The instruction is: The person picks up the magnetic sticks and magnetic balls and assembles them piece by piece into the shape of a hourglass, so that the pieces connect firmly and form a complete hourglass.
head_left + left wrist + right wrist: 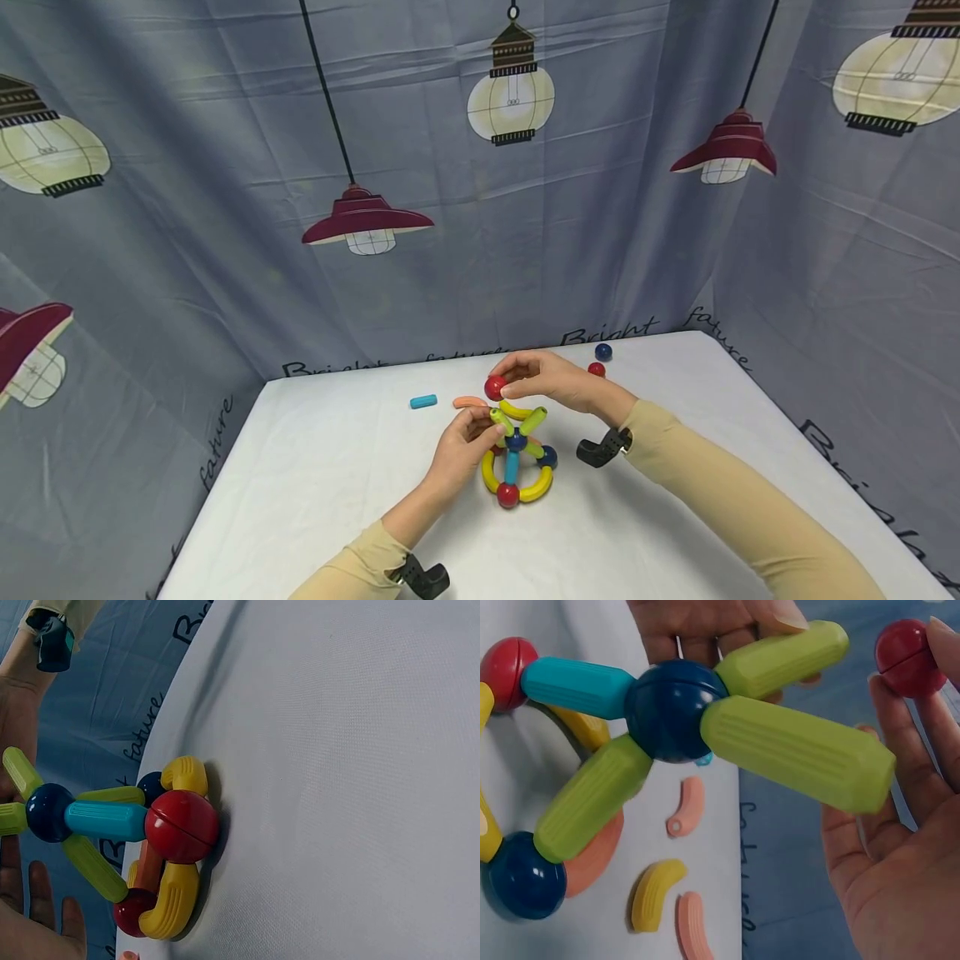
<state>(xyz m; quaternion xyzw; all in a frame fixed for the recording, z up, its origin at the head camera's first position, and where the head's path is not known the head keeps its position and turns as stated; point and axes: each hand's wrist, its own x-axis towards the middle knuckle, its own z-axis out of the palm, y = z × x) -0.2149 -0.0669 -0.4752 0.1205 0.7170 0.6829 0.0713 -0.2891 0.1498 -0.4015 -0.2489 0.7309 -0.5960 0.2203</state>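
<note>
A structure of rods and balls stands on the white table, a blue ball [516, 440] joining its upper rods. Two green rods [802, 754] point up from that ball; a turquoise rod [106, 819] and other green rods run down to a ring of curved pieces and balls. My left hand [463, 446] pinches the left upper green rod near its top. My right hand [558, 382] holds a red ball [910, 658] between thumb and fingers, above and behind the structure, apart from the rods.
Behind the structure lie a turquoise rod [423, 402], a curved orange piece [468, 402] and a curved yellow piece [515, 411]. A blue ball [603, 352] and a red ball [596, 369] rest near the table's back edge. Patterned curtains surround the table.
</note>
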